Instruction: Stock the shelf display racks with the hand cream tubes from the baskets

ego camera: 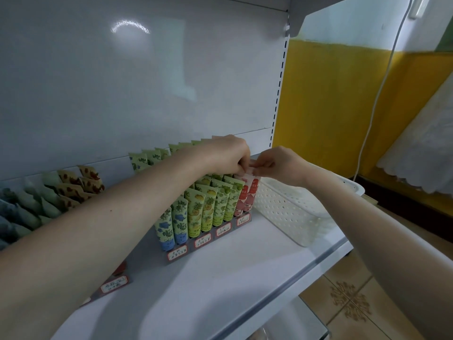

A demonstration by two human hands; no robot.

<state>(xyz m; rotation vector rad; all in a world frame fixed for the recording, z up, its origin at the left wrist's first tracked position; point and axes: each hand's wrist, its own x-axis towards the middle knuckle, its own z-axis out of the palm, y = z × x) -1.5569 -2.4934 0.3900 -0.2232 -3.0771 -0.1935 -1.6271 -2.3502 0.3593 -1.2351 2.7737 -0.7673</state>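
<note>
At the right end of the white shelf [245, 266], left hand [228, 153] and right hand [279, 165] pinch one pink-and-red plastic tube [252, 187]. Pushed crooked, it could jam the grey rack [208, 238].

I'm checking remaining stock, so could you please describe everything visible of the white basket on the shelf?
The white basket looks like plastic, its walls perforated with rows of small holes, with rounded corners and a thicker rim. It stands upright on the white shelf, just right of the pink tubes in the display rack; whether they touch is unclear. The right forearm crosses above it and hides most of the inside, so its contents cannot be told.
</note>
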